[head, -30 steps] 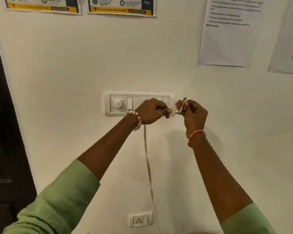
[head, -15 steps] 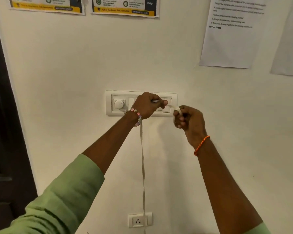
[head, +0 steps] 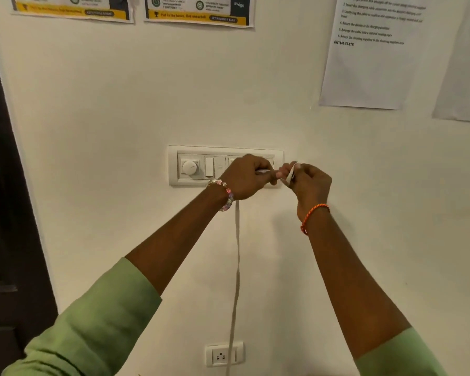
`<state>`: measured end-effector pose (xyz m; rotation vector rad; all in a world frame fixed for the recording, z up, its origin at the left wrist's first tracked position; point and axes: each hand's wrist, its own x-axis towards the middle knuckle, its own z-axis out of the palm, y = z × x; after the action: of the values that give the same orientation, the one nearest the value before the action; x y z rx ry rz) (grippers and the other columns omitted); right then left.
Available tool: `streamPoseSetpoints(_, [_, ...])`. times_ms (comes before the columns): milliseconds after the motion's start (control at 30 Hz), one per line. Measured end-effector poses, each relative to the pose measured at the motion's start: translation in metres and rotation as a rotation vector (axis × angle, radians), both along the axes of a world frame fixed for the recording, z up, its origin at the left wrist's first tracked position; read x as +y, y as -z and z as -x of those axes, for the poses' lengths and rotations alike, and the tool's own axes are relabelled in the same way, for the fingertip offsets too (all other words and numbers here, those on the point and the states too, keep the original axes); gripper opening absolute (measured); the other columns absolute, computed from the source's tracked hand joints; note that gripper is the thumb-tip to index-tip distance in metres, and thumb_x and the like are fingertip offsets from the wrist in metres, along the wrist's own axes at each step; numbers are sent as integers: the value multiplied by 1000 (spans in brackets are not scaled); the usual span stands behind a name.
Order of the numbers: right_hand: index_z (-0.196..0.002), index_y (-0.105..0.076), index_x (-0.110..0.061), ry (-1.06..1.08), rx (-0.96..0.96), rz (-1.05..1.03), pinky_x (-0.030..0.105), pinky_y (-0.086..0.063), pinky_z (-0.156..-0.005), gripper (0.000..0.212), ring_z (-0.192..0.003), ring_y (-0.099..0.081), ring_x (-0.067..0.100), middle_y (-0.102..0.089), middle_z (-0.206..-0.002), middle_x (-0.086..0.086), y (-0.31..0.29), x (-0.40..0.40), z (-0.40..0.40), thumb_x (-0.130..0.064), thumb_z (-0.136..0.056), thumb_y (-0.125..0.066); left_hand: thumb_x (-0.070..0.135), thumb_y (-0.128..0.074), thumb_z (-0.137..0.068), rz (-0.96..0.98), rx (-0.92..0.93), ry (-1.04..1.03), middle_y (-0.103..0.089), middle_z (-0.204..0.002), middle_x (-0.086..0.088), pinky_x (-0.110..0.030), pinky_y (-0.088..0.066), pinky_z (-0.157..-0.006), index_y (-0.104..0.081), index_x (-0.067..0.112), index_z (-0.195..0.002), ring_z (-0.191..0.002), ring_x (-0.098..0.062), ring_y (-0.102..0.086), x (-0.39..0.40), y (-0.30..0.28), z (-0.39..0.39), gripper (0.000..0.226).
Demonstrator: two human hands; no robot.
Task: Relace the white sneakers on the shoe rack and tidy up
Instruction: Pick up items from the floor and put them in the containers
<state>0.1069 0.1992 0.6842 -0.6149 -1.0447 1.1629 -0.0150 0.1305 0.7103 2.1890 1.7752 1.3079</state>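
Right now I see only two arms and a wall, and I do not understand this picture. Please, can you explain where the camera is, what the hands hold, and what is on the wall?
There is no machine here. A person wears a camera on the head, so this single view looks forward and down along their own arms in green sleeves.

The left hand, with a beaded bracelet, and the right hand, with an orange thread band, are raised close together. Both have a grip on one white shoelace: a short part runs between the hands, and the long rest hangs straight down from the left hand.

No table shows, only a white wall. Behind the hands is a switch panel with a round dial. Lower down is a power socket. Printed posters and a paper sheet hang above. The sneakers are not in view.
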Motion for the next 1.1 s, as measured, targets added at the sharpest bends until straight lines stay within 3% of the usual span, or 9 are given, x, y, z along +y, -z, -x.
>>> streamPoseSetpoints(100, [-83,-64,2,-77,-459,-54,27,-58,-65,19,-64,-65,20,-66,-72,11,12,-3,-2,-1,-93,-49,34,-64,-88,-84,-39,-44,-48,-52,11,-9,-31,-46,-72,12,-80,-43,0,-44,-1,-13,10,24])
streamPoseSetpoints(200, [-76,-63,1,-274,-631,-45,23,-47,-48,30,-51,-51,16,-56,-63,9,13,-16,-4,-4,-94,-40,36,-64,-88,-111,-55,-127,-46,-49,9,-9,-29,-44,-72,14,-77,-41,-2,-41,1,-22,23,26])
streamPoseSetpoints(300, [-61,-55,-4,-314,-474,13,22,-30,-42,37,-36,-33,10,-39,-44,0,10,-20,-6,-11,-91,-35,33,-61,-90,-115,-133,-188,-47,-50,5,-11,-29,-43,-72,13,-76,-36,-1,-41,5,-22,32,27])
streamPoseSetpoints(433, [-63,-51,-5,-502,-151,81,17,-26,-36,33,-34,-27,6,-33,-41,-5,1,-25,-11,-11,-90,-33,33,-56,-94,-60,-204,-230,-58,-64,-1,-13,-33,-49,-72,15,-77,-47,-3,-45,9,-8,38,30])
streamPoseSetpoints(533, [-72,-54,-4,-661,71,94,16,-34,-40,31,-39,-34,6,-40,-48,-4,-4,-28,-12,-13,-95,-36,34,-52,-95,-3,-272,-213,-66,-85,-9,-22,-40,-66,-66,23,-67,-74,-13,-55,13,8,37,33])
streamPoseSetpoints(733, [-88,-59,4,-634,432,94,26,-59,-67,21,-67,-71,15,-71,-73,10,-9,-22,-3,-7,-98,-44,32,-45,-99,248,-243,-53,-46,-66,-3,-17,-28,-42,-65,15,-77,-46,-9,-31,-1,23,20,34])
streamPoseSetpoints(833, [-93,-59,7,-507,430,63,29,-59,-72,16,-76,-72,21,-69,-87,17,-1,-13,5,-4,-95,-49,31,-46,-99,256,-91,-7,-52,-72,-3,-18,-36,-55,-67,15,-79,-63,-13,-46,-5,22,11,34])
streamPoseSetpoints(967, [-85,-65,-3,-188,185,-51,33,-59,-76,13,-78,-71,19,-69,-87,12,12,-11,16,-4,-93,-55,30,-47,-98,201,102,-44,-61,-73,2,-16,-34,-59,-70,15,-82,-65,-9,-53,-7,6,7,32])
streamPoseSetpoints(1100, [-74,-67,-17,60,-439,-247,30,-56,-73,21,-69,-68,12,-69,-71,1,19,-17,15,-17,-93,-58,33,-53,-96,146,141,-43,-51,-60,12,-13,-31,-52,-70,15,-80,-50,-1,-45,-8,-7,13,30])
